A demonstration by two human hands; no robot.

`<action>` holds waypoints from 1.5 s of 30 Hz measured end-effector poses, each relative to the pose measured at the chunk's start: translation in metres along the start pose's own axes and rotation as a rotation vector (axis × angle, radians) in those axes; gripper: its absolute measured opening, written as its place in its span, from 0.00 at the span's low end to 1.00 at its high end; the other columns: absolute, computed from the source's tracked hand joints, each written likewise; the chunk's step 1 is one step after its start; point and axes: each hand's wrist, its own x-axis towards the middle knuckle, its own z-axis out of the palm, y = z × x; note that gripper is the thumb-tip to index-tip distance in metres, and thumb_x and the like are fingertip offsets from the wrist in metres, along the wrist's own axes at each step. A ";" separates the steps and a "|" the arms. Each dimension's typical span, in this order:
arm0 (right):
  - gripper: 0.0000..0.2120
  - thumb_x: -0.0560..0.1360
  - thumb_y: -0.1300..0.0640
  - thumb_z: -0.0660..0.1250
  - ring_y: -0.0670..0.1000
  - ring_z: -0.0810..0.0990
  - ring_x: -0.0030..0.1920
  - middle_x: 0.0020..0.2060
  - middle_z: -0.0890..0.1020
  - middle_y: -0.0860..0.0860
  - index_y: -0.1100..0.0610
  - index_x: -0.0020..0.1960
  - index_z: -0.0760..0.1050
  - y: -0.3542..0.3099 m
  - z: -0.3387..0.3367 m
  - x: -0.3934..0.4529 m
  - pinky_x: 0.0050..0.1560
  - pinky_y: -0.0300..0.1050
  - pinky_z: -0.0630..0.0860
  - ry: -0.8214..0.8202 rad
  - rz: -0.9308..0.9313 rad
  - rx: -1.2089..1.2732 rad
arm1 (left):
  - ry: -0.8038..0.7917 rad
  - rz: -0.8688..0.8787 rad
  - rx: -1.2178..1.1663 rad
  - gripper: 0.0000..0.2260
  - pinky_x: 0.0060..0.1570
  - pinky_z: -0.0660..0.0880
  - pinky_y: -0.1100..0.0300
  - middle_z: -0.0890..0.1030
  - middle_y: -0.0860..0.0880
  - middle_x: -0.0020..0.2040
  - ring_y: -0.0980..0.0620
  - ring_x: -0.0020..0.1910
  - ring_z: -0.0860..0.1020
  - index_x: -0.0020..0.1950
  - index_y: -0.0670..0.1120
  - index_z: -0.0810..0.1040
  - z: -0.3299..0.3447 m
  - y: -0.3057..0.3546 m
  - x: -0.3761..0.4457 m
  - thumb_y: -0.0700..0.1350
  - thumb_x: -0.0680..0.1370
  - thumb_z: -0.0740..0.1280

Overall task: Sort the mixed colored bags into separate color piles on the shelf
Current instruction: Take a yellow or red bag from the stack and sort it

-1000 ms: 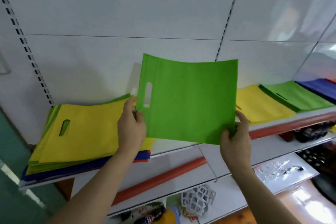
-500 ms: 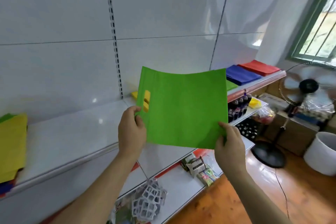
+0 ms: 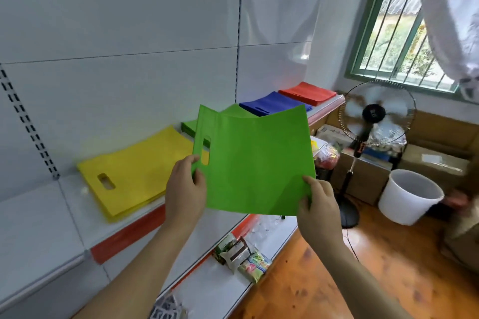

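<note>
1. Left hand (image 3: 185, 189) pinches the green bag (image 3: 255, 163) by its handle-slot edge; right hand (image 3: 320, 208) pinches its lower right corner.
2. The bag hangs upright before the shelf (image 3: 39, 235), above yellow (image 3: 134, 171), green (image 3: 188, 125), blue (image 3: 269, 106), red (image 3: 307, 92) piles.

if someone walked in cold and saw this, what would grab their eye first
The bright green bag held up mid-frame dominates, the left hand pinching its handle edge and the right hand gripping its lower right corner. Behind it on the white shelf runs a row of sorted piles: yellow pile nearest, then a partly hidden green pile, blue pile and red pile. At right, a standing fan spins beside a white bucket.
</note>
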 end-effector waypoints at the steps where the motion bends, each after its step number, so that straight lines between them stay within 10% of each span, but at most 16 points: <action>1: 0.22 0.79 0.68 0.63 0.58 0.79 0.56 0.63 0.75 0.53 0.60 0.72 0.74 0.005 0.002 0.011 0.49 0.48 0.72 -0.001 -0.005 -0.012 | 0.000 0.006 -0.004 0.14 0.55 0.69 0.60 0.79 0.49 0.65 0.60 0.57 0.72 0.71 0.47 0.76 0.010 0.001 0.008 0.40 0.84 0.64; 28: 0.26 0.78 0.68 0.61 0.59 0.77 0.59 0.67 0.74 0.54 0.60 0.75 0.72 0.088 0.159 0.336 0.57 0.54 0.77 -0.370 -0.296 0.038 | -0.005 -0.334 0.611 0.25 0.66 0.74 0.49 0.76 0.42 0.70 0.41 0.68 0.74 0.77 0.39 0.71 0.191 -0.024 0.141 0.44 0.81 0.68; 45: 0.20 0.81 0.54 0.60 0.59 0.72 0.68 0.71 0.72 0.57 0.61 0.71 0.71 0.088 0.230 0.388 0.66 0.57 0.76 -0.633 -0.437 -0.184 | -0.017 -0.545 0.874 0.23 0.63 0.76 0.51 0.79 0.44 0.66 0.44 0.63 0.76 0.72 0.41 0.73 0.220 -0.021 0.155 0.54 0.83 0.62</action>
